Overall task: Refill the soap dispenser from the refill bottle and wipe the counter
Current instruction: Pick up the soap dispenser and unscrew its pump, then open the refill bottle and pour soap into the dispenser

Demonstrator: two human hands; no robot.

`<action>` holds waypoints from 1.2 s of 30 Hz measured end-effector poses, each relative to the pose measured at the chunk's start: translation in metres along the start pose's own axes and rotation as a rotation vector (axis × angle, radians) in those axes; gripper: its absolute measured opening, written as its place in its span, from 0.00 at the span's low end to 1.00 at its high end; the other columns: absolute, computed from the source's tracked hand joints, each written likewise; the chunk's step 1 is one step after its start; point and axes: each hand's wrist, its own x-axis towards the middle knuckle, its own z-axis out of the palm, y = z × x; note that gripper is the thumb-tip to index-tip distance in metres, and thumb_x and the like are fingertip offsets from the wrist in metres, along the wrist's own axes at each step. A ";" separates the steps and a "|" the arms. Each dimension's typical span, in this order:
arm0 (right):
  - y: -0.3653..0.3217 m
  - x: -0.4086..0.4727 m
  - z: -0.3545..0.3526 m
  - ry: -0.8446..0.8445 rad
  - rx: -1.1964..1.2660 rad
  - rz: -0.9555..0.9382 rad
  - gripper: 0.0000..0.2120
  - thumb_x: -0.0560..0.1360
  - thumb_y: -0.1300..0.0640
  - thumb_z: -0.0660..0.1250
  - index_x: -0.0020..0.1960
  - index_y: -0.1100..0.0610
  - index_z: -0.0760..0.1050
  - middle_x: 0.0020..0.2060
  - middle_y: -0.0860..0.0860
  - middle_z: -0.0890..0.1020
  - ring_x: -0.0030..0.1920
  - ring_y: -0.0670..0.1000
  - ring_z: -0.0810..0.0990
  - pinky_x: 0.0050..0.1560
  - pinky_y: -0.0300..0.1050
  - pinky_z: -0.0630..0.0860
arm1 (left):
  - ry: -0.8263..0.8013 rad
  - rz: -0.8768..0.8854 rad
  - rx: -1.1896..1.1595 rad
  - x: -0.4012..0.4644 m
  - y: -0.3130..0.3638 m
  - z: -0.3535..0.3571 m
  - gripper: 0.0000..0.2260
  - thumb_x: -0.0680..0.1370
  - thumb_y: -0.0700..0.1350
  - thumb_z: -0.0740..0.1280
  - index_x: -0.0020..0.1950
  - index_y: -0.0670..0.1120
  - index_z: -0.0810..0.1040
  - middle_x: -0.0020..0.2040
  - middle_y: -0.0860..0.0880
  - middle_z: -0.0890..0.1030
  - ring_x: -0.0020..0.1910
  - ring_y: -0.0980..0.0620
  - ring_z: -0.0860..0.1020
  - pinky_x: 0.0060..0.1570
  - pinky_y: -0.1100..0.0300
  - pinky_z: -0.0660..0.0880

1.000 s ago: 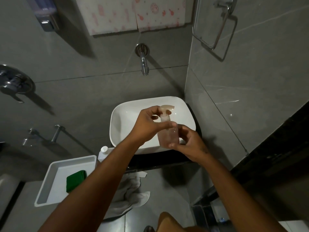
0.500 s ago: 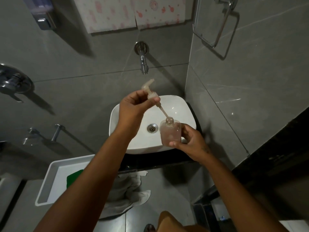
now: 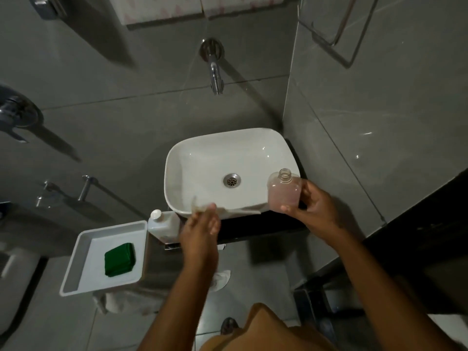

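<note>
My right hand (image 3: pixel 312 207) grips the clear soap dispenser bottle (image 3: pixel 285 190), its neck uncapped, upright over the right front corner of the white sink (image 3: pixel 197 158). My left hand (image 3: pixel 201 230) holds the pump top (image 3: pixel 228 211) low at the sink's front edge; it is motion-blurred, with its tube pointing right. The white refill bottle (image 3: pixel 163 224), capped, stands on the dark counter (image 3: pixel 253 228) just left of that hand. A green cloth (image 3: pixel 119 259) lies folded in a white tray (image 3: pixel 76 269).
A chrome tap (image 3: pixel 215 74) juts from the grey tiled wall above the sink. The side wall closes in on the right, with a towel ring (image 3: pixel 336 29) high up. A white towel (image 3: pixel 121 302) hangs below the tray.
My left hand pulled the pump out of the dispenser, then carried it down and left to the sink's front edge. The right hand shifted the open bottle slightly right.
</note>
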 end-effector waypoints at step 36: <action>0.030 -0.016 -0.019 -0.052 0.012 0.175 0.34 0.69 0.76 0.74 0.72 0.65 0.69 0.65 0.60 0.79 0.64 0.57 0.79 0.55 0.34 0.79 | -0.098 0.077 0.811 0.060 -0.120 -0.022 0.15 0.70 0.37 0.79 0.54 0.43 0.82 0.46 0.48 0.85 0.47 0.47 0.85 0.52 0.53 0.82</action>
